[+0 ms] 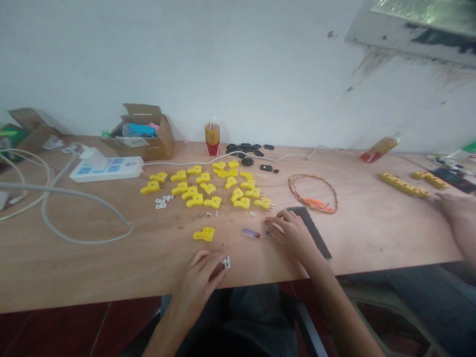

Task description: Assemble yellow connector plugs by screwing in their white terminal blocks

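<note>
My left hand (pixel 204 271), at the table's front edge, pinches a small white plastic insert (pixel 226 262) between thumb and fingers. My right hand (pixel 292 232) rests low over the table with curled fingers; a small dark blue end (pixel 268 233) shows at its fingertips, the rest hidden. Left of it lies a small screwdriver-like tool (pixel 252 233) with a clear purplish handle and red end. An opened yellow plug shell (pixel 204 234) lies beyond my left hand. Farther back are several yellow plugs (pixel 195 200), with loose white inserts (pixel 161 203) and tiny metal parts (pixel 203 215) nearby.
A dark grey strip (pixel 310 233) lies under my right forearm, near a coil of orange wire (pixel 290 186). Behind stand a bottle (pixel 212 138), black pieces (pixel 245 148), a white power strip (pixel 107 170) and an open carton (pixel 163 141). Another person's hand (pixel 455 204) is by yellow strips (pixel 403 185).
</note>
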The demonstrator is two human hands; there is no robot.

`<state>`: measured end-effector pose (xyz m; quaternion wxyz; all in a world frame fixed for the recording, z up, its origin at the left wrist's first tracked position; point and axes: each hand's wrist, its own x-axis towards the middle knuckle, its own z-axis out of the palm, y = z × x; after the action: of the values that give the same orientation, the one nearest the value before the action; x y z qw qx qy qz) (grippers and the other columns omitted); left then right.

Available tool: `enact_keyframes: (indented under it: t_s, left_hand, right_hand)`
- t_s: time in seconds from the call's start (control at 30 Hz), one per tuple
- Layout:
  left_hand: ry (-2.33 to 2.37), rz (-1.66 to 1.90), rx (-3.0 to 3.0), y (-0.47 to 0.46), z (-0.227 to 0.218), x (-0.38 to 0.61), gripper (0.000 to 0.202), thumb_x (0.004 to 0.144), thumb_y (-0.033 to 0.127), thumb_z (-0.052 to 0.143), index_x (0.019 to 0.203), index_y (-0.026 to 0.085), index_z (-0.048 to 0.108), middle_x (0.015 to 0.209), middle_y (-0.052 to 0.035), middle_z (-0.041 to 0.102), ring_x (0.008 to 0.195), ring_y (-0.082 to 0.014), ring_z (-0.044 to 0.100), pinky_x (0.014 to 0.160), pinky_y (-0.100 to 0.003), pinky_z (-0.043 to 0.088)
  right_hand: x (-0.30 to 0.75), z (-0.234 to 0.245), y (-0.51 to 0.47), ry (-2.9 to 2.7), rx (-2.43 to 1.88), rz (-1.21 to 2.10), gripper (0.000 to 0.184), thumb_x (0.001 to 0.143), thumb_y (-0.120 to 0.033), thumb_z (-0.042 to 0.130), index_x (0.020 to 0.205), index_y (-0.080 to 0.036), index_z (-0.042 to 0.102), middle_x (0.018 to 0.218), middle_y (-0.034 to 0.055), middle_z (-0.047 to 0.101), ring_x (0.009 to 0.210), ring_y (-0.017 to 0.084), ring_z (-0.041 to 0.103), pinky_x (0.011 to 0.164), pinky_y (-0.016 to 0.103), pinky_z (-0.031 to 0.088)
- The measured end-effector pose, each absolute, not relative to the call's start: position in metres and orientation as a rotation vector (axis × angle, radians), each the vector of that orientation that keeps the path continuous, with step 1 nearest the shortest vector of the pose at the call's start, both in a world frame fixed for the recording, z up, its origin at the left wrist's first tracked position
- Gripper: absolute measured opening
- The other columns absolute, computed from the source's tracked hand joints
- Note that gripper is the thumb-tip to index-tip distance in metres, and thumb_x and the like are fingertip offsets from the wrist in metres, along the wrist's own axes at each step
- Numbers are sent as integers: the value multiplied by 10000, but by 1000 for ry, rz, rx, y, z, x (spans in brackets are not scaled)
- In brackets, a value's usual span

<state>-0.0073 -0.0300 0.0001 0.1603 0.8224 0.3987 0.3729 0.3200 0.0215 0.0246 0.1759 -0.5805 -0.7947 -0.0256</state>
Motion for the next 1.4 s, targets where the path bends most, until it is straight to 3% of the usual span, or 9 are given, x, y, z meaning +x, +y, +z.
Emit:
enact_keyframes:
  t_s: [0.17, 0.3, 0.4, 0.5, 0.63, 0.73, 0.83, 1.07, 1.4]
  left_hand:
    - [1278, 1109, 2342, -26, 1, -29, 310, 1059, 326, 631, 1360, 261, 668, 1275, -65, 784, 1140, -268, 720, 976, -414, 628]
    - [1593, 1050, 2213, 2, 17, -72, 240, 1067, 297, 568, 1225, 239, 739, 1238, -91, 784, 1154, -300, 719, 1041, -481, 582]
    - [1703, 893, 2118, 33, 34, -86, 260, 1055, 252, 527, 1158, 183, 756, 1205, -134, 789, 1138, -331, 724, 1045, -532, 564]
    - [1605, 818, 2163, 63, 44, -68, 247, 1030, 193, 551, 1142, 200, 771, 1203, -98, 795, 1134, -289, 730, 1049, -467, 565]
    - [1478, 741, 2205, 88, 49, -42, 208, 979, 155, 620, 1016, 252, 800, 1110, -25, 823, 1057, -232, 757, 1013, -378, 578]
    - [1587, 802, 2149, 90, 51, -60, 234, 993, 170, 572, 1084, 221, 781, 1156, -72, 811, 1094, -274, 743, 1019, -445, 572]
    - [1718, 834, 2082, 78, 49, -94, 222, 952, 185, 600, 1094, 190, 770, 1135, -116, 803, 1077, -330, 733, 1002, -524, 569]
    - [1717, 764, 2086, 49, 30, -103, 172, 953, 209, 637, 1036, 221, 787, 1096, -77, 782, 1045, -287, 724, 993, -451, 572]
    - [1592, 762, 2185, 65, 33, -63, 228, 1007, 157, 558, 1040, 218, 776, 1084, -66, 748, 1030, -253, 714, 982, -427, 573]
  right_hand:
    - [317, 17, 28, -2205, -1581, -33, 143, 1013, -243, 640, 1027, -226, 781, 1049, 117, 730, 921, 285, 683, 849, 417, 535]
    - [313, 23, 23, -2101, -1488, 43, 152, 1033, -275, 594, 1043, -221, 737, 1087, 116, 782, 1010, 307, 733, 915, 455, 560]
    - [297, 24, 5, -2038, -1414, 157, 123, 1019, -279, 609, 1055, -233, 718, 939, 66, 811, 842, 245, 776, 763, 353, 608]
    - [272, 18, -17, -2032, -1328, 301, 123, 1008, -269, 611, 1026, -249, 730, 844, 23, 807, 660, 180, 752, 604, 267, 602]
    - [249, 8, -31, -2030, -1262, 408, 137, 1012, -269, 620, 993, -252, 755, 912, 28, 828, 721, 179, 783, 669, 261, 646]
    - [247, 5, -30, -2002, -1259, 414, 147, 1024, -261, 616, 1005, -239, 759, 942, 47, 836, 829, 209, 810, 767, 299, 667]
    - [249, 6, -29, -1962, -1266, 447, 140, 1021, -257, 627, 1021, -241, 767, 926, 46, 839, 778, 210, 807, 745, 303, 670]
    - [250, 10, -29, -1874, -1263, 566, 128, 985, -259, 672, 975, -265, 800, 956, 50, 840, 843, 233, 805, 800, 332, 668]
    - [250, 8, -29, -1914, -1257, 546, 142, 977, -229, 661, 986, -253, 800, 947, 47, 836, 780, 220, 799, 733, 324, 671]
